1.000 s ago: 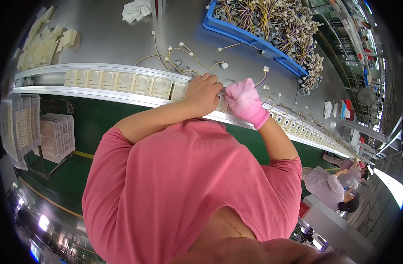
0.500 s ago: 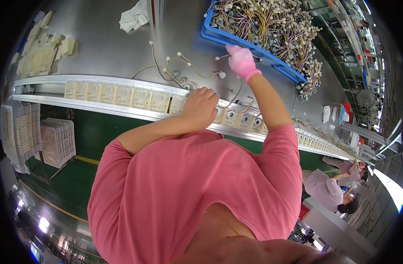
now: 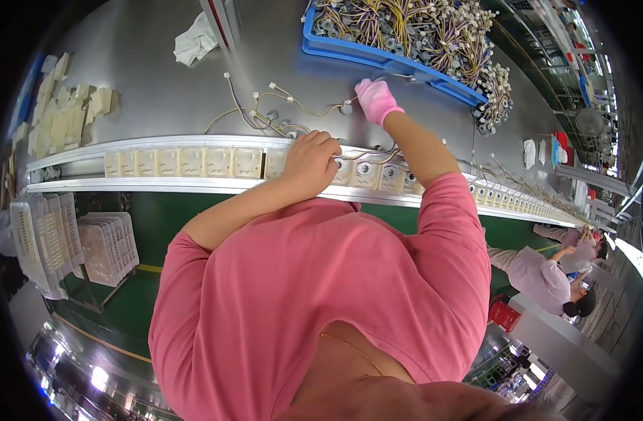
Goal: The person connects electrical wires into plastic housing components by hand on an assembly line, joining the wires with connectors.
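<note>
Far left: stacked plastic crates off the bench's near edge. Pile of cream pieces on the bench, toward its left end. Aluminium rail runs along the near edge, plain cream housings side by side in it. White cloth farther back, next to a metal post. Loose wire harnesses lie on the bench just behind the rail.

Left hand: bare, laid over the rail and the housings under it. Fingers together, bent over the rail's far rim; undersides hidden, can't tell if gripping.

Right of it, housings with dark round parts, wires lying across.

Right hand: pink glove, over the bench near the blue bin's near edge, fingers curled. Short harness shows beside it; can't tell if it's pinched.

Blue bin heaped with harnesses, some hanging over its right corner. Co-workers far right.
</note>
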{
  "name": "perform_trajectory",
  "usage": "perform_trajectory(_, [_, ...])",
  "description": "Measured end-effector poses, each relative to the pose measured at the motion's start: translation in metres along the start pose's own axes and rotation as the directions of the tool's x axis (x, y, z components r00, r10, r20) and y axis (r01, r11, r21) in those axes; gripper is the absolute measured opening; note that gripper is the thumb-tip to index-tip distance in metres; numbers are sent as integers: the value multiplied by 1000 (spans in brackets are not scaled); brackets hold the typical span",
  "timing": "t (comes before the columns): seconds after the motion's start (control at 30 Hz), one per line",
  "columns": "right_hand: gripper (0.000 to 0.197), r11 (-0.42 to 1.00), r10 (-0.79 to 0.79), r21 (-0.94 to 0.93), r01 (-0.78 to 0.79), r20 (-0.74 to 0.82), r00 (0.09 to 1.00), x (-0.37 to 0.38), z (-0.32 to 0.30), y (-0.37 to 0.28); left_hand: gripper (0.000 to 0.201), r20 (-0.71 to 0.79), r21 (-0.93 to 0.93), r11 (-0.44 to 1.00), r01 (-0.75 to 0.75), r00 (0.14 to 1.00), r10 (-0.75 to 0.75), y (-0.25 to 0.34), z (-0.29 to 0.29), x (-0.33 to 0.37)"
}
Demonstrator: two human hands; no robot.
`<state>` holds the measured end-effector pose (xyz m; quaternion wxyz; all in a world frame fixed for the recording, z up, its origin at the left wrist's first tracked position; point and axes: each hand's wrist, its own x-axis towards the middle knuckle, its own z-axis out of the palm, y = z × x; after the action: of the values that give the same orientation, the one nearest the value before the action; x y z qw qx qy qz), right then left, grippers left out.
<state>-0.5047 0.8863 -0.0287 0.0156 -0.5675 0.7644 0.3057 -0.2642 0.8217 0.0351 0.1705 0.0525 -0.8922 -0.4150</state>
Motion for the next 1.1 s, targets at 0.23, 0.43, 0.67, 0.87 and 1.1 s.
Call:
perform_trajectory(0.23, [19,973,37,226,-52,73,997,8,24,18,10,69,-100,995,27,997,-20,-3,-7,4])
perform_trajectory(0.43, [23,721,395,639,-267,-63,916,-28,-84,54,20,131,-329,911,247,968,-215,-15,-42,29])
perform_trajectory(0.67, [9,-208,350,911,356,-271,897,-92,-216,50,24,-463,213,919,-331,795,393,11,-65,106])
perform_trajectory(0.87, [7,-328,534,793,514,-293,793,-97,-189,47,25,46,242,970,41,998,-53,-26,-94,92])
perform_trajectory(1.1, [36,80,455,995,57,-87,886,-95,-131,-24,36,612,-709,198,677,730,-304,-45,-75,48])
